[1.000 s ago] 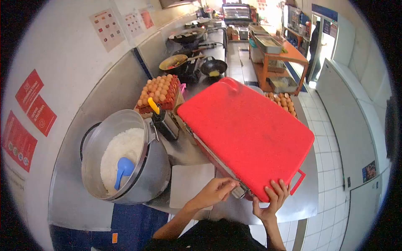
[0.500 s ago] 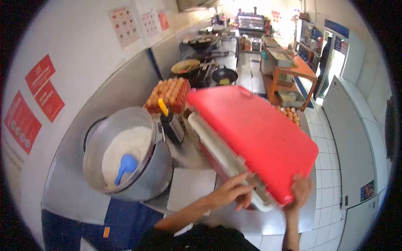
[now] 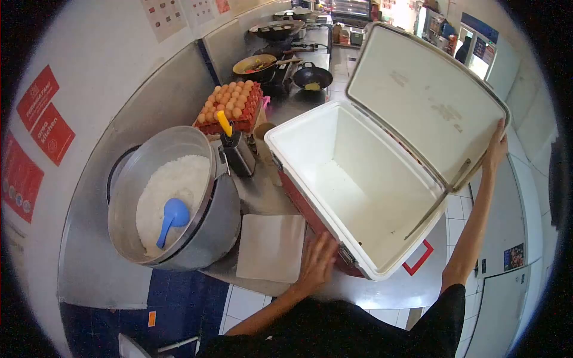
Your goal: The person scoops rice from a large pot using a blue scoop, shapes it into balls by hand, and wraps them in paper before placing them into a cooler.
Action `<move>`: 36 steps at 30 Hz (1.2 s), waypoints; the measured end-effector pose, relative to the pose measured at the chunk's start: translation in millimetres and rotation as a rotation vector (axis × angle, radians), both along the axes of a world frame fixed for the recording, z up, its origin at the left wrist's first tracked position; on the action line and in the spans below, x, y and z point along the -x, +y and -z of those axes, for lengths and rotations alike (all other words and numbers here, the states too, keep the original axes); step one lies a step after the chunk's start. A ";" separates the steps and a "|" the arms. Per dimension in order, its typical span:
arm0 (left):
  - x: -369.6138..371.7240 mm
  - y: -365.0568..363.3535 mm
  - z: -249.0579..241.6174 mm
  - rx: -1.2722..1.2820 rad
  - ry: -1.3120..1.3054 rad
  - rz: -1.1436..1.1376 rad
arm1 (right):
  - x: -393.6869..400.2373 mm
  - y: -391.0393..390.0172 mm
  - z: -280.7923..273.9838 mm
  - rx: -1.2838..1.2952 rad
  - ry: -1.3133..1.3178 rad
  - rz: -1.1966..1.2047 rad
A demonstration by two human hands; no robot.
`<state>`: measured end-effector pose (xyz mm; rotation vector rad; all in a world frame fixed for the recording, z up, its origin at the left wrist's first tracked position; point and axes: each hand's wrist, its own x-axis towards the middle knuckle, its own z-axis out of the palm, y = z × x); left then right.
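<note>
A red cooler box (image 3: 358,197) with a white inside stands open on the steel counter (image 3: 262,197). It looks empty. My right hand (image 3: 496,146) holds the edge of its raised white lid (image 3: 424,95), arm stretched up. My left hand (image 3: 317,262) lies flat against the cooler's near red side, fingers spread, next to a white square sheet (image 3: 271,247) on the counter.
A big steel pot (image 3: 173,206) of white rice with a blue scoop (image 3: 170,218) sits at left. A tray of eggs (image 3: 230,107) stands behind, with pans on a stove (image 3: 280,65) further back. A tiled floor runs along the right.
The cooler's lid has swung from nearly shut to fully open, lifted by my right hand. My left hand dropped from the latch to the cooler's side.
</note>
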<state>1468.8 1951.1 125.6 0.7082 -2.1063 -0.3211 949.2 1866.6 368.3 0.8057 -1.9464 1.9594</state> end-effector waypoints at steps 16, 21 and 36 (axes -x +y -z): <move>-360.0 -133.3 -224.4 -0.337 -0.666 -0.535 | -288.0 147.3 66.7 -0.217 0.307 0.039; -379.9 -168.2 -172.2 -0.500 -0.926 -0.350 | -498.6 153.9 223.5 -0.375 0.276 -0.961; -403.5 -218.8 -166.5 -0.531 -0.948 -0.113 | -572.4 86.4 425.3 -1.138 0.056 -0.281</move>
